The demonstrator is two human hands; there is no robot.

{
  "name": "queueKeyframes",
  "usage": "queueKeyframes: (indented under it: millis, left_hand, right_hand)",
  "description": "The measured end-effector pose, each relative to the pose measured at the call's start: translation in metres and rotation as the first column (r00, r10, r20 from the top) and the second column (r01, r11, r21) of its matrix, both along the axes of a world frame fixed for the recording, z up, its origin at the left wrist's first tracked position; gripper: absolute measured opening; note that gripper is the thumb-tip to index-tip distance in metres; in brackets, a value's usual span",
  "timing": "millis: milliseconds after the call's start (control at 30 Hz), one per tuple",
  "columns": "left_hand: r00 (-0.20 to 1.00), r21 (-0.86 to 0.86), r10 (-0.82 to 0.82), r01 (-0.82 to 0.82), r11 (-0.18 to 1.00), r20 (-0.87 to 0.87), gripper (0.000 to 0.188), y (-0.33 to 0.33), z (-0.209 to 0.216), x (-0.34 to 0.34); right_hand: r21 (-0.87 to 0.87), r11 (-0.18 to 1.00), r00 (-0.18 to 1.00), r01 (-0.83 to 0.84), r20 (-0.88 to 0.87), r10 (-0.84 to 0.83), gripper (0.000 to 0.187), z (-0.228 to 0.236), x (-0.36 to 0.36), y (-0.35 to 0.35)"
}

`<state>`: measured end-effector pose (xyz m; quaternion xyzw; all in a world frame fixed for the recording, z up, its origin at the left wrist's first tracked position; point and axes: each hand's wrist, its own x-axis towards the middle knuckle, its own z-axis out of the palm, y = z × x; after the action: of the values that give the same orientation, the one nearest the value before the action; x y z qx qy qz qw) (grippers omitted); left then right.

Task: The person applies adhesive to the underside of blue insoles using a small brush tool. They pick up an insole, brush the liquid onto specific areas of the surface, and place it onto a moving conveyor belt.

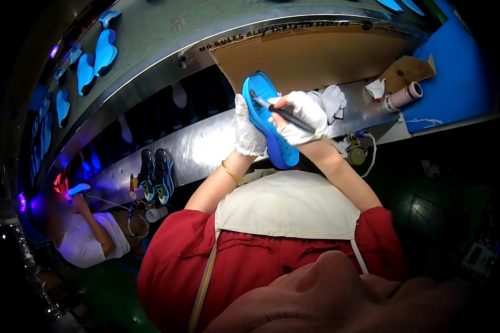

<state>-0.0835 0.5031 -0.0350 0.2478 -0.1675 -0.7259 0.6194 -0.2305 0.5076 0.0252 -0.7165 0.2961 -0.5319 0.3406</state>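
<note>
A bright blue shoe sole [282, 152] is held up in front of my apron, its hollow side facing me. My left hand [249, 132], in a whitish glove, grips its left edge with the thumb up along the rim. In my gloved right hand [304, 119] is a slim black brush-like tool [292, 117], pinched like a pen; bare fingertips show. Its dark tip is over the upper inside of the sole, and I cannot tell whether it touches. The sole's left edge is partly hidden by my left hand.
A metal ledge [197, 139] bears a pair of dark shoes [155, 173], crumpled white gloves [332, 102] and a pinkish cylinder [404, 96]. Behind stands a cardboard sheet [311, 55]. Blue soles [105, 51] lie on the green belt [150, 28]. A co-worker [91, 236] is at left.
</note>
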Motion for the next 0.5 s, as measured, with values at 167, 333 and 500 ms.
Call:
queueKeyframes:
  millis: [167, 333, 500]
  left_hand:
    - [0.998, -0.052, -0.053, 0.052, 0.997, -0.030, 0.089, 0.001, 0.003, 0.016]
    - [0.983, -0.075, -0.160, 0.153, 0.985, -0.094, 0.091, -0.001, 0.009, 0.029]
    - [0.947, -0.045, -0.313, 0.316, 0.948, 0.067, 0.101, 0.027, -0.004, 0.030]
  right_hand:
    - [0.299, 0.953, 0.997, -0.052, 0.077, 0.031, 0.018, -0.007, 0.003, 0.009]
    - [-0.008, 0.998, 0.982, -0.065, -0.180, 0.063, 0.018, -0.011, 0.001, 0.019]
    - [0.403, 0.912, 0.997, -0.078, 0.029, 0.073, 0.013, -0.013, -0.019, 0.019]
